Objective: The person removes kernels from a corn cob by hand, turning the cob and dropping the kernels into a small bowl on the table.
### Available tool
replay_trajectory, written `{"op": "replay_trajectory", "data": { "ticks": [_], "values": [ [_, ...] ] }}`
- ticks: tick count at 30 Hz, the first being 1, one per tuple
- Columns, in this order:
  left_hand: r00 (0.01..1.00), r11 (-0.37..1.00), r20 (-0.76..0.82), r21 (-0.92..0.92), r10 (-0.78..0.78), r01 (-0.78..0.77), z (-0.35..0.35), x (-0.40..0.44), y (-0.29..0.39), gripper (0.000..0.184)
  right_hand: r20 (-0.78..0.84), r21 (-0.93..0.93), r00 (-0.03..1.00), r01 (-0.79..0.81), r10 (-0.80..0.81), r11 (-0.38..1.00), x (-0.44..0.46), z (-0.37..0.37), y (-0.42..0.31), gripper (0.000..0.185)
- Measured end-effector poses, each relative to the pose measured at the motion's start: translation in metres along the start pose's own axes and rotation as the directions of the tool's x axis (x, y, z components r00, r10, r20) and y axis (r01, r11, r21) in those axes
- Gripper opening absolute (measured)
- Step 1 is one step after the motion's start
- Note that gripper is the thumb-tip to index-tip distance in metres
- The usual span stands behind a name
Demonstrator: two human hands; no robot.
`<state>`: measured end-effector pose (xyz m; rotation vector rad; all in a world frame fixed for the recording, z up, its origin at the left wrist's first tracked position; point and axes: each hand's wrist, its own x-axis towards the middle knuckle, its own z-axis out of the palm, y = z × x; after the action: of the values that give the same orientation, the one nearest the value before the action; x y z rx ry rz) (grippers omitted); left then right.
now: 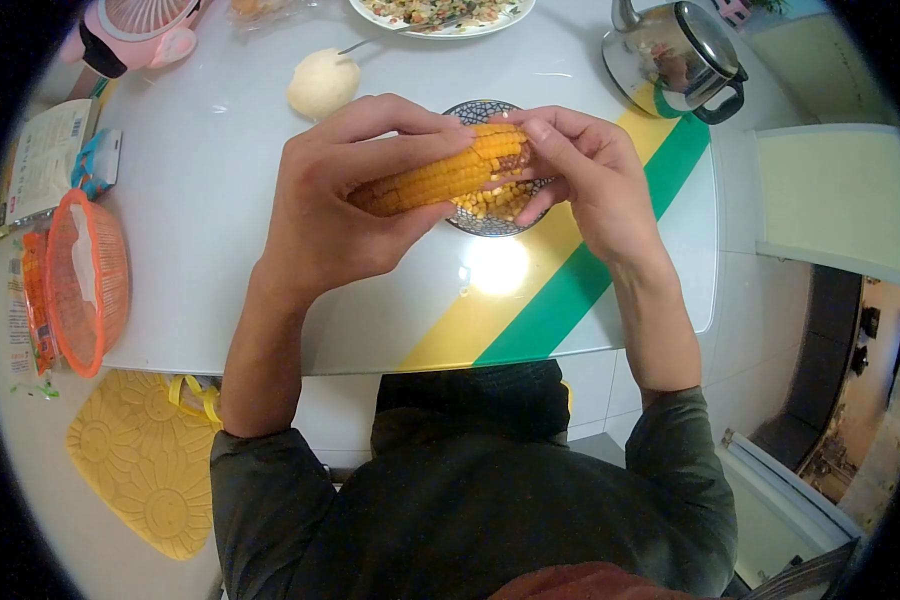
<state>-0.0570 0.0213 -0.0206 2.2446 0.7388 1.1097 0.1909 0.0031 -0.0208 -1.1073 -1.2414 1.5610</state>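
A yellow corn cob [425,182] is held slantwise above a patterned bowl [480,108], its right end partly bare of kernels. My left hand [345,185] wraps round the cob's left and middle part. At the bare end, my right hand [580,165] has its thumb and fingers closed against the cob; whether loose kernels are between them is hidden. Loose corn kernels [490,203] lie in the bowl beneath.
Behind my left hand are a pale round bun [323,84] and a plate of food [445,28] with a utensil. A steel kettle [675,60] stands at the back right. An orange basket [88,280] and packets are at the left; the table's front edge [370,368] is near my body.
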Motion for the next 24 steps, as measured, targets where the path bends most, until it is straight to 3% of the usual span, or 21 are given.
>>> {"op": "replay_trajectory", "data": {
  "ticks": [17, 24],
  "values": [
    [1.000, 0.999, 0.022, -0.028, -0.018, 0.018, 0.0010, -0.0003, 0.0034, 0.057, -0.053, -0.077, 0.999, -0.017, 0.013, 0.997, -0.0005, 0.0030, -0.0009, 0.035],
    [1.000, 0.999, 0.017, -0.035, 0.010, -0.010, -0.0032, 0.0004, -0.0012, 0.057, -0.012, 0.056, 0.999, -0.036, 0.037, 0.998, -0.0001, -0.0052, 0.0018, 0.038]
  ]
}}
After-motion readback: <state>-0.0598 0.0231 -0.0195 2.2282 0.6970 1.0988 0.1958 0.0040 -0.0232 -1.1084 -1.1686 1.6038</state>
